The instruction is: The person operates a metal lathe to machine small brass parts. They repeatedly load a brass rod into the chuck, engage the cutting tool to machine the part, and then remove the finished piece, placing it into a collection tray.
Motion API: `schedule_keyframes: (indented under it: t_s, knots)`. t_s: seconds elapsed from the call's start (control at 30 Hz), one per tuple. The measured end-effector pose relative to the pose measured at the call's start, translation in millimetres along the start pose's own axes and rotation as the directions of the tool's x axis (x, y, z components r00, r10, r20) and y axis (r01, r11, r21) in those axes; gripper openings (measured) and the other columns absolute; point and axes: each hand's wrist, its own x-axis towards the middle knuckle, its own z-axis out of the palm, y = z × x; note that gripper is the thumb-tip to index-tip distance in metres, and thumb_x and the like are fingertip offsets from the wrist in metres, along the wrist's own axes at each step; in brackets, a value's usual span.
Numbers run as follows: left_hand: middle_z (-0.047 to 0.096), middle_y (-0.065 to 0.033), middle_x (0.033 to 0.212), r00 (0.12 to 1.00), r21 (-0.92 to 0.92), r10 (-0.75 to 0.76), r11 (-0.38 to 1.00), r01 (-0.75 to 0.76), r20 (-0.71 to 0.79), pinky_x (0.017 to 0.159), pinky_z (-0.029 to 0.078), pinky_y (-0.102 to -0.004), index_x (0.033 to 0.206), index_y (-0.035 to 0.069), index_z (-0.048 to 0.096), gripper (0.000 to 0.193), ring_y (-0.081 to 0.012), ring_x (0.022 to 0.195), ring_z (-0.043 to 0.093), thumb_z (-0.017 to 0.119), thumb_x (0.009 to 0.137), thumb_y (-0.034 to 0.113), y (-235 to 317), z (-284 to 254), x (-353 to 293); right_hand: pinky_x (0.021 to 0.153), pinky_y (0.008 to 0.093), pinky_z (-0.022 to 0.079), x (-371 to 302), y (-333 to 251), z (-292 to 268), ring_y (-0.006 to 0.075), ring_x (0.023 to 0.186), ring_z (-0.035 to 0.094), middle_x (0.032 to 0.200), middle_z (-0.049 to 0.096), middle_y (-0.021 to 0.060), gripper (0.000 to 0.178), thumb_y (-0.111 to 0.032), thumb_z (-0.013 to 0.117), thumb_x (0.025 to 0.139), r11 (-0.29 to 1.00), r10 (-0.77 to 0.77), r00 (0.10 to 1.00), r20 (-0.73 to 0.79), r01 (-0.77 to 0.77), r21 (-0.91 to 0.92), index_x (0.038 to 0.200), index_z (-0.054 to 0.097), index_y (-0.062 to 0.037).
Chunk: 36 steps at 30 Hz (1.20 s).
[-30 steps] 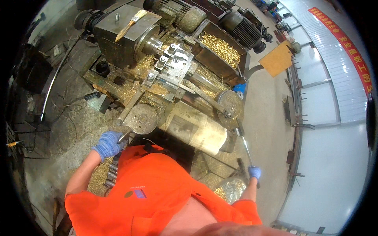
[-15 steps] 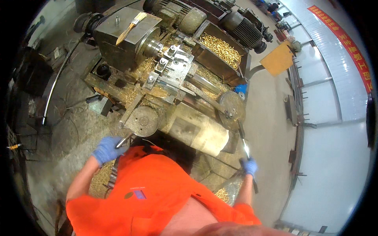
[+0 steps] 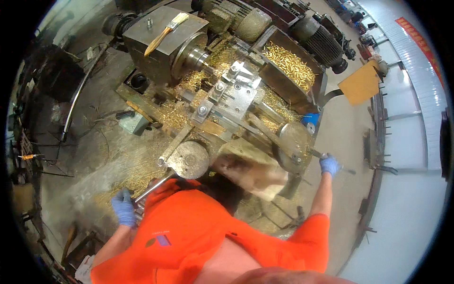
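My left hand (image 3: pixel 124 208), in a blue knit glove, is closed at the outer end of a shiny metal lever (image 3: pixel 155 188). That lever runs to a round metal hub (image 3: pixel 189 160) on the near side of a small lathe. My right hand (image 3: pixel 328 164), gloved alike, grips a dark bar handle (image 3: pixel 316 152) on the larger handwheel (image 3: pixel 294 144); the bar's outer end is blurred. Between and beyond them sits the tool slide (image 3: pixel 240 98) with its bolted clamps, facing the chuck (image 3: pixel 195 57). Brass-coloured shavings (image 3: pixel 177 113) cover the bed around it.
A wooden-handled brush (image 3: pixel 165 34) lies on the headstock (image 3: pixel 142 47). Behind the slide, a metal trough (image 3: pixel 279 78) holds many small brass parts (image 3: pixel 291 64). Motors (image 3: pixel 319 40) stand farther back, with an orange-tan panel (image 3: pixel 360 84) to the right. A stained cover (image 3: pixel 250 170) hangs nearest me.
My right hand has swung the handle away from my body and outward to the right. The left hand and its lever have moved lower, nearer me. The whole view has shifted slightly.
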Motion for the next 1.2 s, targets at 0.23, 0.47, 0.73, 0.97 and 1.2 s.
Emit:
schedule_keyframes:
  t_s: [0.23,0.47,0.73,0.97,1.2]
  knots:
    - [0.045,0.0004,0.050,0.984,-0.147,0.151,0.976,-0.164,-0.096,0.037,0.029,-0.0246,0.067,0.005,0.057,0.032,-0.0092,0.040,0.039,0.053,0.089,0.029,47.5,18.5,96.2,0.097,0.0423,0.032,52.9,-19.6,46.8,0.0296,0.111,0.048,0.112,0.057,0.0152,0.042,-0.028,0.059,0.073,0.980,-0.196,0.943,-0.271,0.201,-0.010,0.111,0.061,-0.0118]
    - [0.050,-0.0003,0.054,0.779,0.180,0.597,0.759,-0.626,0.191,0.044,0.036,-0.0272,0.070,-0.001,0.058,0.032,-0.0097,0.048,0.046,0.057,0.087,0.026,154.0,108.6,198.9,0.090,0.0406,0.039,28.4,9.6,49.0,0.0318,0.095,0.056,0.097,0.063,0.0159,0.034,-0.026,0.061,0.070,0.980,-0.177,0.960,-0.218,0.193,0.052,0.101,0.066,-0.0124]
    - [0.063,-0.0055,0.070,0.812,0.156,0.561,0.798,-0.582,0.160,0.059,0.043,-0.0268,0.085,-0.005,0.064,0.030,-0.0103,0.061,0.051,0.059,0.085,0.025,176.0,130.3,225.1,0.070,0.0419,0.050,-86.5,28.6,44.0,0.0329,0.079,0.064,0.085,0.066,0.0144,0.034,-0.040,0.062,0.072,0.996,-0.047,0.999,-0.004,0.047,0.073,0.093,0.068,-0.0147]
    - [0.064,-0.0071,0.072,0.813,0.241,0.583,0.789,-0.565,-0.001,0.060,0.044,-0.0285,0.090,-0.004,0.064,0.034,-0.0131,0.061,0.053,0.060,0.084,0.029,170.7,130.5,228.3,0.070,0.0436,0.049,-170.7,1.3,23.5,0.0353,0.077,0.062,0.082,0.064,0.0191,0.044,-0.051,0.058,0.074,0.977,0.058,0.996,0.071,-0.071,0.201,0.088,0.067,-0.0105]
    - [0.064,-0.0073,0.070,0.840,0.242,0.542,0.815,-0.527,0.005,0.059,0.044,-0.0298,0.089,-0.003,0.065,0.032,-0.0137,0.059,0.054,0.060,0.084,0.029,175.2,131.9,224.4,0.067,0.0430,0.048,-176.1,4.3,30.5,0.0351,0.073,0.062,0.079,0.065,0.0163,0.045,-0.052,0.060,0.071,0.957,0.012,0.999,-0.045,0.002,0.288,0.089,0.065,-0.0115]
